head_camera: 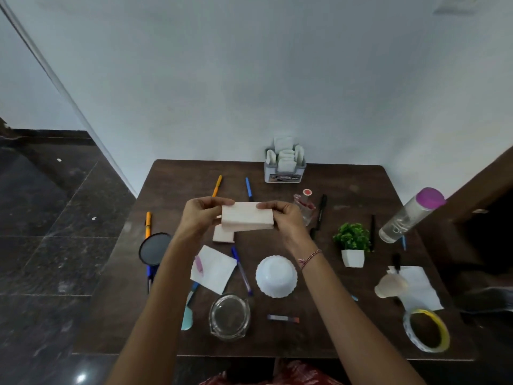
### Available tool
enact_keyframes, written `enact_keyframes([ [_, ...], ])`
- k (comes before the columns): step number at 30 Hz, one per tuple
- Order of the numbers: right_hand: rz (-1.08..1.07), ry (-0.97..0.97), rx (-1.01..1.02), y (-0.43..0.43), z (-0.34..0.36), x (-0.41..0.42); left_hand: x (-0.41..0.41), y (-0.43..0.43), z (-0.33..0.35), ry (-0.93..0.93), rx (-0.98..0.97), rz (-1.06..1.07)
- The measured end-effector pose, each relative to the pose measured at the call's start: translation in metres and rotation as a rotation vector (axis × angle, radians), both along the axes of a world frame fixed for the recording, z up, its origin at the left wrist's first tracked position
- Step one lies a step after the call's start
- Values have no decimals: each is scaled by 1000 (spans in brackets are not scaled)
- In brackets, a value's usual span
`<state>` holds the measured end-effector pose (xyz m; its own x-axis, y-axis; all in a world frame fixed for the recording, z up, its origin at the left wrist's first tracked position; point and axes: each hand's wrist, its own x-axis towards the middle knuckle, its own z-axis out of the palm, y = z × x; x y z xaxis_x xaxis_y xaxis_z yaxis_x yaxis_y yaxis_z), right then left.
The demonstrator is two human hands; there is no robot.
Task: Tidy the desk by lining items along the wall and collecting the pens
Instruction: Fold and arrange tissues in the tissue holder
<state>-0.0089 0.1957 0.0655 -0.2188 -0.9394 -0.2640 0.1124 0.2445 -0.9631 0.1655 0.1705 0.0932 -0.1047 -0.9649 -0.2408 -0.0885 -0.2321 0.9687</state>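
Observation:
Both hands hold a pale pink-white block (247, 216) above the middle of the dark wooden desk (347, 323). My left hand (201, 213) grips its left end and my right hand (283, 218) grips its right end. A second pale block (222, 235) lies on the desk just below. Pens lie scattered: an orange pen (217, 185) and a blue pen (249, 188) near the wall, another orange pen (148, 225) at the left edge, a blue pen (241, 269) beside a white paper (215, 269), and a black pen (320, 211) at right.
A grey tissue holder (284, 173) stands against the wall. A white bowl (276, 276), a glass ashtray (229, 316), a small potted plant (352, 244), a purple-capped clear bottle (410, 215), a tape roll (426, 330) and a black round mirror (154, 248) stand around the desk.

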Motion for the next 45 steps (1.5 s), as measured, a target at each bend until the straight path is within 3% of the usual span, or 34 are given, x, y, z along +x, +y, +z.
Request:
enact_keyframes([
  [6,-35,253,-98,-16,-6,-57,-53,-13,-7,75,269,80],
  [10,-17,323,-100,-23,-6,-80,-75,-11,-8,-4,250,-28],
  [13,-12,208,-96,-31,-7,-86,-87,-18,-10,-36,198,3],
  [16,-42,-156,75,-43,-8,-89,-95,-30,-13,-61,167,32],
  [18,5,-296,176,-49,-7,-92,-100,-41,-16,-51,160,50],
  [22,48,-298,248,-59,-6,-92,-110,-62,-21,3,173,37],
  [26,-105,-304,158,-87,-6,-88,-119,-88,-28,-90,124,86],
  [31,-244,-33,47,-140,-2,-98,-135,-139,-32,-180,23,62],
  [36,-270,202,25,-194,-2,-107,-163,-193,-37,-498,-121,22],
  [40,-247,430,31,-227,-11,-108,-178,-230,-56,-672,-109,19],
  [45,-231,579,40,-254,-28,-109,-191,-250,-73,-765,-46,27],
])
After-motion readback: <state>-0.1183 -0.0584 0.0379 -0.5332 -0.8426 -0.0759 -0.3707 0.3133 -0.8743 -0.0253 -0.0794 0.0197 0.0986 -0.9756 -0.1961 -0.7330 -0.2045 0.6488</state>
